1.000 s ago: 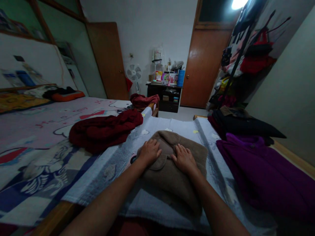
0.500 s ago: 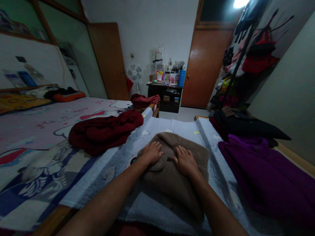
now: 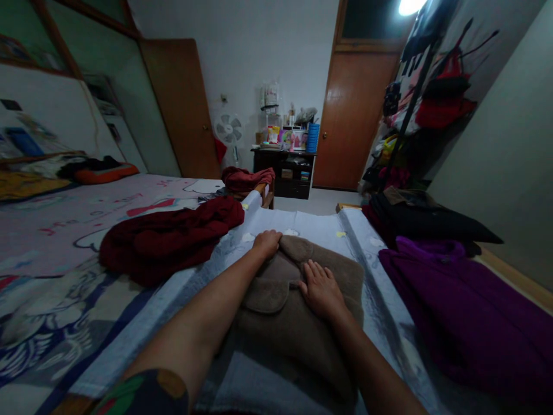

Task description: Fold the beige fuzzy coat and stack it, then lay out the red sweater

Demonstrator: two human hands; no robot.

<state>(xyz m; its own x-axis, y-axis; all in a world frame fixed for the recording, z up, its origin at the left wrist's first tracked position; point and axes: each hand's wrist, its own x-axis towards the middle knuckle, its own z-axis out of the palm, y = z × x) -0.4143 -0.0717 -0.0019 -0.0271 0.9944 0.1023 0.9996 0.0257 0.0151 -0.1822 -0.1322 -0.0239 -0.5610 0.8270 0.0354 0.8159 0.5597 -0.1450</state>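
Note:
A folded brown coat [image 3: 302, 334] with a wide collar lies in front of me on a pale blue cloth [image 3: 244, 377]. My left hand [image 3: 266, 244] is at the far left edge of its collar, fingers bent over the fabric and closed on it. The fingertips are partly hidden. Flat on the coat's front, just right of the collar opening, rests my right hand [image 3: 320, 285] with its fingers stretched out. One rounded collar flap lies near my left forearm.
Left of the cloth, a dark red garment [image 3: 173, 236] lies crumpled along the bed [image 3: 108, 202]. A folded purple garment [image 3: 458, 305] is on the right, with dark folded clothes [image 3: 427, 216] behind it. Farther back stand a fan [image 3: 228, 129] and a black cabinet [image 3: 283, 190].
My left hand has slid forward from the coat's front to the far edge of the collar and its fingers have bent. My right hand stays nearly in place. The view has shifted slightly.

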